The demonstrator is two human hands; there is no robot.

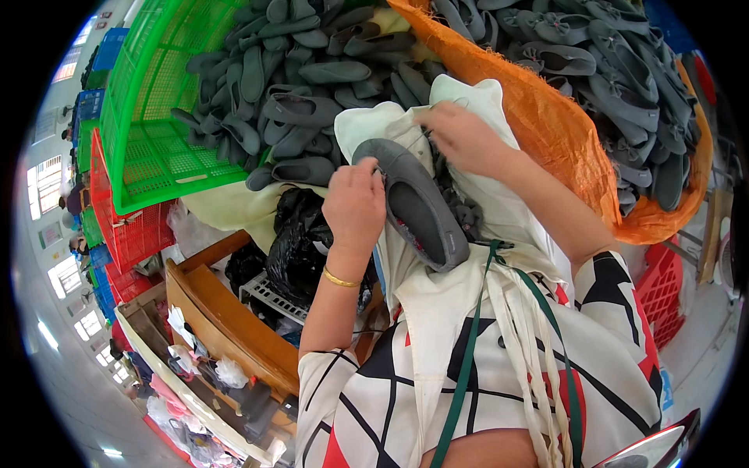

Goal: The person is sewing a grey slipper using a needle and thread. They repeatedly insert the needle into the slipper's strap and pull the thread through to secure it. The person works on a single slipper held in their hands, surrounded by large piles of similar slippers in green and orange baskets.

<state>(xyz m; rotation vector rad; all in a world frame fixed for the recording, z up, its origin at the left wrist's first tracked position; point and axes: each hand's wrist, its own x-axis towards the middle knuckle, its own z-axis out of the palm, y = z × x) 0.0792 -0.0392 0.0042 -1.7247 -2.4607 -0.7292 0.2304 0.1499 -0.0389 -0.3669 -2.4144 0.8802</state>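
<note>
A grey slip-on shoe (pixel 400 165) lies tilted over my lap, its toe pointing away and its opening facing up. The fingers of my left hand (pixel 356 204) are closed on the edge of its toe. Just beyond the toe, my right hand (pixel 468 139) is raised with fingers pinched together and slightly blurred. A thin dark line shows near those fingertips; what they hold is too small to tell. Under the shoe, a white cloth (pixel 488 105) covers my lap, with small grey bow-like pieces (pixel 469 217) lying on it beside the shoe.
A green plastic basket (pixel 125 148) full of grey shoes stands at the far left. At the far right, an orange woven sack (pixel 546 117) holds many similar shoes. On the left are a black plastic bag (pixel 300 242), a wooden drawer (pixel 226 312) and red crates (pixel 117 218).
</note>
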